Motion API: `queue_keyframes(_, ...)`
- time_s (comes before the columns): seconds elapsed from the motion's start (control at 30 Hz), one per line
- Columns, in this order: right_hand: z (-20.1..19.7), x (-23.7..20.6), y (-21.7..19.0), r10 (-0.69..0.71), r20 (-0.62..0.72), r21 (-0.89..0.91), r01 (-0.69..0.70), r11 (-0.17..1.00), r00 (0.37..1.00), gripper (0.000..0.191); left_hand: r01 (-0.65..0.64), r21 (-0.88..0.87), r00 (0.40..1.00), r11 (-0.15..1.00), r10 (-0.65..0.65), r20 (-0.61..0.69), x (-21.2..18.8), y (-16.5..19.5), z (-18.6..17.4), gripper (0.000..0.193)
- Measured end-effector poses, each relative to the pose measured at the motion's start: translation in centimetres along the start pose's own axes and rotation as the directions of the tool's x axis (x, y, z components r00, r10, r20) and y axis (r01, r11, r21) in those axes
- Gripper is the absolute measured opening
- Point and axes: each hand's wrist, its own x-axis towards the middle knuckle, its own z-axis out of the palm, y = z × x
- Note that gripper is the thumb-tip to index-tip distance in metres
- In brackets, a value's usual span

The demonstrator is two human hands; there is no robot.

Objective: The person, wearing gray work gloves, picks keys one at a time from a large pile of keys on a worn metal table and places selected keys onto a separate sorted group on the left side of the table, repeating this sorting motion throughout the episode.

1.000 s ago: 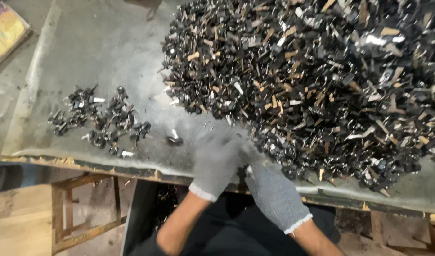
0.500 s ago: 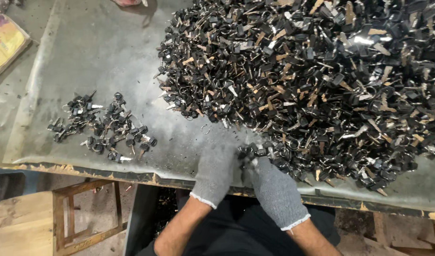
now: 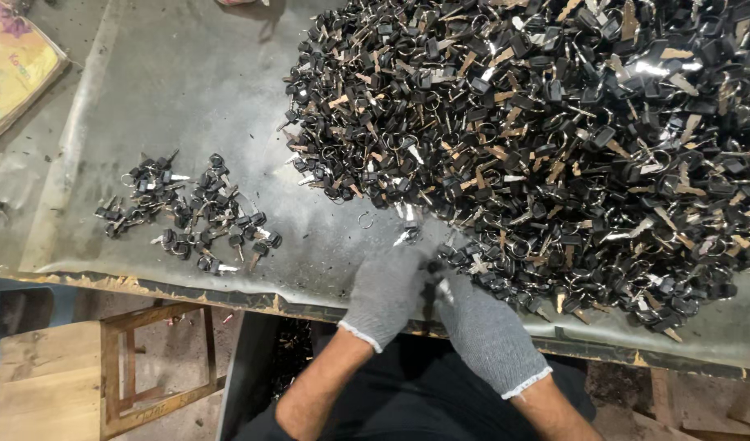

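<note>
Grey knit gloves cover both your hands, which meet at the near edge of the counter (image 3: pixel 187 98), a worn metal sheet. Your left hand (image 3: pixel 385 296) and right hand (image 3: pixel 482 331) press close together, knuckles up, fingers curled around one small key (image 3: pixel 433 276) with a black head. Both grips are clenched on it, though the gloves hide exactly how the fingers sit.

Just beyond your fingertips, touching distance away, begins the big pile (image 3: pixel 546 139): a dense heap of black-headed keys, bare metal blades and split rings that fills the right half of the counter and runs past the top and right edges of the view. To your left, well apart from the heap, lies the small pile (image 3: pixel 187 216), a loose scatter of similar black-headed keys spread flat on the sheet. A single ring (image 3: pixel 365 219) lies alone between the two piles.

At the far left corner sits a yellow board (image 3: pixel 15 73). Below the counter edge, on the left, stands a wooden stool (image 3: pixel 105 367).

You seem to be working on one key taken from the heap's near edge, probably at its ring. The next move would likely call for a firm pinch with one hand while the other lets go, and a clear reach left.
</note>
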Motion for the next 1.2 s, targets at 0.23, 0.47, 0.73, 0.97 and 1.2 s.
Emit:
queue_keyframes(0.23, 0.7, 0.1, -0.8, -0.214, -0.276, -0.06, 0.206, 0.977, 0.937, 0.033, -0.096, -0.145, 0.98, 0.985, 0.068, -0.19, -1.7, -1.4, 0.4, 0.024)
queue_keyframes(0.47, 0.7, 1.7, -1.9, -0.057, -0.146, -0.072, 0.047, 0.996, 0.988, 0.036, -0.12, -0.131, 0.976, 0.984, 0.092, -0.197, -1.5, -1.9, 1.5, 0.021)
queue_keyframes(0.73, 1.3, 1.2, -0.9, -0.294, -0.204, -0.246, 0.242, 0.939, 0.934, 0.028, -0.103, -0.139, 0.98, 0.985, 0.077, -0.183, -1.4, -1.7, 1.5, 0.019)
queue_keyframes(0.97, 0.6, 1.3, -0.9, -0.195, -0.126, -0.181, 0.171, 0.969, 0.973, 0.029, -0.153, -0.156, 0.978, 0.976, 0.127, -0.165, -1.4, -1.5, 1.1, 0.014)
queue_keyframes(1.2, 0.5, 1.4, -1.4, -0.099, -0.195, -0.126, 0.075, 0.989, 0.976, 0.02, -0.201, 0.023, 0.964, 0.979, 0.202, -0.175, -1.6, -1.9, 2.5, 0.021)
